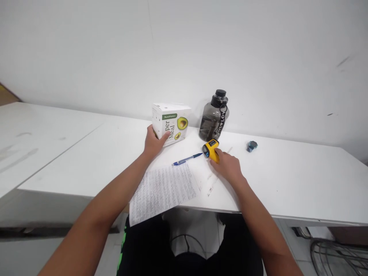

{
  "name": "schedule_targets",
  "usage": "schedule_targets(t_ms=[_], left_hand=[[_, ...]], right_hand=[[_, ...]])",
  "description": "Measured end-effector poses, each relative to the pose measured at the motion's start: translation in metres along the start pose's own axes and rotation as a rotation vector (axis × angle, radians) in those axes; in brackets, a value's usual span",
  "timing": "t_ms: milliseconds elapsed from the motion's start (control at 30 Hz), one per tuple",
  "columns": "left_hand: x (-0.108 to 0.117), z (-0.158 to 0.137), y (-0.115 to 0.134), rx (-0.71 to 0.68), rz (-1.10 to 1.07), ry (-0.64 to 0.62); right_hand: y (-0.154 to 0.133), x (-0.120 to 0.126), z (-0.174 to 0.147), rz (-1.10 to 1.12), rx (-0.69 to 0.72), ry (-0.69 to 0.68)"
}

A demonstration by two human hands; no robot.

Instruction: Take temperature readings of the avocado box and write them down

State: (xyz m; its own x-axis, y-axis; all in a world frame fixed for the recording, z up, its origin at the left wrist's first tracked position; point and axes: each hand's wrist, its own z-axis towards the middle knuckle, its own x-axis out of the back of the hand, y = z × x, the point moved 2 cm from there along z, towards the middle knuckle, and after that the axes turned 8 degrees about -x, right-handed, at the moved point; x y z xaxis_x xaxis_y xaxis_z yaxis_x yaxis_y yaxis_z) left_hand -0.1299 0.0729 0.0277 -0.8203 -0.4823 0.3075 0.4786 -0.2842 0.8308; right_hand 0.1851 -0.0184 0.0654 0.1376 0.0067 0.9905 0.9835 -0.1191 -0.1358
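My left hand (155, 141) grips the lower left of a white box (169, 132) printed with avocados and the words "NutriMotion" and "Meal", its thumb on the front face. The box stands on the table near the wall. My right hand (227, 164) is closed around a yellow and black infrared thermometer (212, 152), whose display and blue buttons face up. Just left of it lies a blue pen (186, 159). A dark transparent bottle (211, 120) with a black cap and strap stands behind the thermometer. A sheet of paper covered in writing (163, 191) lies nearest me.
To the right, a teal wristwatch (252, 146) rests on the white table (301, 180). A white wall (115, 57) rises behind. The paper's lower left corner hangs past the table's front edge. A wire rack (339, 257) shows below at the right.
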Motion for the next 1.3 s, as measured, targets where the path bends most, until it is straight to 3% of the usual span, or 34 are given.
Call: schedule_targets(t_ms=[167,333,400,600,733,800,867,933,1000,1200,1300], left_hand=[[-0.002,-0.002,-0.003,0.016,-0.015,0.004],[-0.004,-0.005,-0.002,-0.021,-0.016,0.004],[-0.005,-0.005,-0.002,-0.036,-0.015,0.003],[-0.007,-0.005,-0.002,0.01,-0.025,-0.044],[-0.007,-0.006,0.002,-0.002,-0.032,-0.084],[-0.007,-0.007,0.004,-0.009,-0.038,-0.085],[-0.007,-0.007,0.004,-0.009,-0.048,-0.085],[-0.007,-0.007,0.003,-0.008,-0.059,-0.08],[-0.008,-0.007,0.002,-0.011,-0.065,-0.073],[-0.009,-0.005,0.0,-0.008,-0.088,-0.075],[-0.009,-0.005,0.001,-0.009,-0.088,-0.084]], right_hand=[[0.004,-0.001,0.002,-0.1,-0.098,-0.025],[-0.004,-0.009,0.0,-0.123,0.02,0.242],[-0.014,-0.017,0.0,-0.097,0.094,0.281],[-0.043,-0.038,0.005,-0.132,0.302,-0.03],[-0.036,-0.041,0.006,-0.069,0.385,-0.057],[-0.028,-0.042,0.006,0.093,0.374,-0.044],[-0.021,-0.042,0.005,0.415,0.353,-0.059],[-0.019,-0.043,0.002,0.781,0.362,-0.174],[-0.02,-0.043,-0.002,0.999,0.383,-0.294],[-0.028,-0.045,-0.015,0.983,0.479,-0.357],[-0.029,-0.048,-0.015,1.007,0.447,-0.415]])
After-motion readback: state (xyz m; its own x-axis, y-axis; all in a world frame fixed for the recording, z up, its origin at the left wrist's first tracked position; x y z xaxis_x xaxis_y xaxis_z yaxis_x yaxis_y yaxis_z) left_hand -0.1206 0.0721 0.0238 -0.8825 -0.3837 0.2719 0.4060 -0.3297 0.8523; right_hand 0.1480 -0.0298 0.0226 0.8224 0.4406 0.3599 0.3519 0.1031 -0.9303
